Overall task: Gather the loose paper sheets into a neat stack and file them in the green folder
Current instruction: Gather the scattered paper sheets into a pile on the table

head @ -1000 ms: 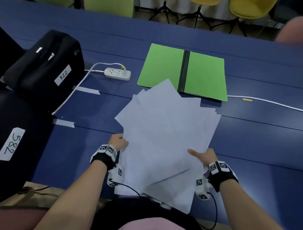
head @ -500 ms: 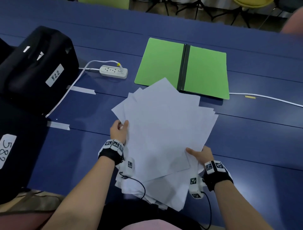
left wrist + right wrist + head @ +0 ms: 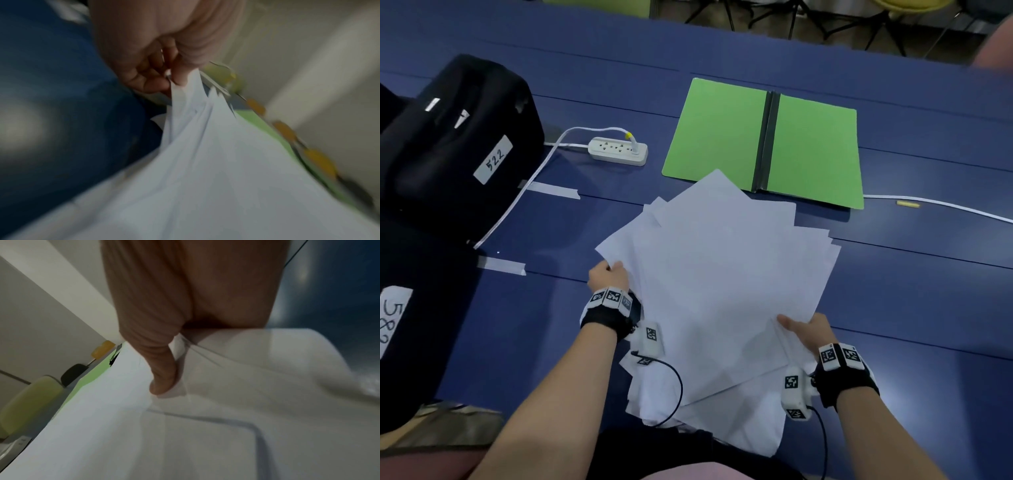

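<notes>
One fanned pile of paper sheets [image 3: 715, 291], count unclear, left hand [image 3: 607, 275] and right hand [image 3: 808, 330] each pinching its edge, one green folder [image 3: 815, 147] lying open, spine running away from the person.

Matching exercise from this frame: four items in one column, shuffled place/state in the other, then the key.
Items
1. paper sheets
2. green folder
3. power strip
4. black bag

States
A. lying open and flat, past the sheets
B. tagged 522, far left
C. fanned out unevenly, gripped by the left hand and right hand
D. white, one plug in it, between bag and folder

Pairs: 1-C, 2-A, 3-D, 4-B
</notes>
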The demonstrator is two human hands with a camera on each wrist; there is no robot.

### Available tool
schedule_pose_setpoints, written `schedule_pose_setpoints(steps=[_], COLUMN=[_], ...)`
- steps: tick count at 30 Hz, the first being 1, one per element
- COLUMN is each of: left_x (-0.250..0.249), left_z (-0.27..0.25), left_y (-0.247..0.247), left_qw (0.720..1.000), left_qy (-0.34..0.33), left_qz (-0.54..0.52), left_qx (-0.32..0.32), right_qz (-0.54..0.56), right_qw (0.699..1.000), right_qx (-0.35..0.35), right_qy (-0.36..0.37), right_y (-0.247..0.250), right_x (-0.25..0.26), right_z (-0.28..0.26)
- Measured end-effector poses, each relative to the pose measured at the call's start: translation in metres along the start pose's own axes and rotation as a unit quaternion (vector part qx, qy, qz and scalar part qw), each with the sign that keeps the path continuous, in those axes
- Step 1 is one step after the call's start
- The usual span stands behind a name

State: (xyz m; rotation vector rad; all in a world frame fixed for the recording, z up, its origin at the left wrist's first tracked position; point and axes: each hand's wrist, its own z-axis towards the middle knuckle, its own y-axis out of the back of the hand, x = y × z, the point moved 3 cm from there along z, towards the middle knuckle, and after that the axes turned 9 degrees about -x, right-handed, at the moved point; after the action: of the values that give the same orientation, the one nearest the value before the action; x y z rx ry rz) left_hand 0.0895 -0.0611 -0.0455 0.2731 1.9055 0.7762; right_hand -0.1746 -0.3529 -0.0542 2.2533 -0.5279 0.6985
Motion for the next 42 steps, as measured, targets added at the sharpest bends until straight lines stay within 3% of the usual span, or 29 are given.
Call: schedule_pose_setpoints(steps=[4, 8, 10, 13, 16, 18, 20, 22, 24, 29, 35, 37, 40, 42], left_x=[-0.009, -0.016, -0.017, -0.020, -0.018, -0.018, -0.022, -0.029, -0.033, -0.024, -0.024, -0.023, -0.021, -0.022], left_z=[-0.015, -0.013, -0.008, -0.003, -0.006, -0.015, -0.023, -0.030, -0.039, -0.072, -0.064, -0.051, -0.046, -0.050], left_y=[-0.002, 0.008, 0.011, 0.007, -0.008, -0.018, -0.024, -0.020, -0.020, -0.024, -0.014, -0.006, 0.000, 0.001], left_qw=[0.998, 0.999, 1.000, 0.993, 0.952, 0.934, 0.957, 0.985, 0.984, 0.958, 0.948, 0.943, 0.929, 0.927], left_qy=[-0.002, 0.032, 0.026, -0.033, -0.094, -0.131, -0.128, -0.039, 0.027, -0.075, -0.075, -0.101, -0.140, -0.166], left_qz=[-0.018, -0.028, -0.004, 0.064, 0.181, 0.197, 0.121, 0.028, 0.015, 0.111, 0.116, 0.159, 0.211, 0.207], left_qx=[0.064, 0.011, 0.017, 0.091, 0.229, 0.267, 0.230, 0.167, 0.178, 0.252, 0.286, 0.274, 0.271, 0.266], right_qz=[-0.040, -0.042, -0.037, -0.014, 0.009, -0.017, -0.055, -0.064, -0.054, -0.022, -0.026, -0.005, 0.019, -0.034], right_qw=[0.999, 0.999, 0.999, 1.000, 0.999, 0.999, 0.997, 0.996, 0.997, 1.000, 0.998, 0.999, 0.985, 0.961], right_qx=[0.013, -0.002, -0.008, -0.005, -0.002, 0.001, 0.003, 0.008, 0.009, 0.010, 0.044, 0.005, -0.157, -0.253], right_qy=[-0.031, -0.019, -0.015, -0.020, -0.039, -0.048, -0.062, -0.061, -0.055, -0.015, 0.023, 0.043, 0.069, 0.108], right_y=[0.001, 0.001, 0.000, -0.001, 0.002, 0.003, 0.003, 0.002, 0.002, -0.003, 0.000, 0.005, 0.012, 0.014], right_x=[-0.003, -0.003, -0.002, 0.002, 0.007, 0.008, 0.004, 0.002, 0.001, 0.014, 0.022, 0.025, 0.037, 0.054], right_z=[0.007, 0.007, 0.005, 0.002, -0.002, -0.002, 0.000, 0.003, 0.006, -0.002, -0.010, -0.004, 0.006, 0.009])
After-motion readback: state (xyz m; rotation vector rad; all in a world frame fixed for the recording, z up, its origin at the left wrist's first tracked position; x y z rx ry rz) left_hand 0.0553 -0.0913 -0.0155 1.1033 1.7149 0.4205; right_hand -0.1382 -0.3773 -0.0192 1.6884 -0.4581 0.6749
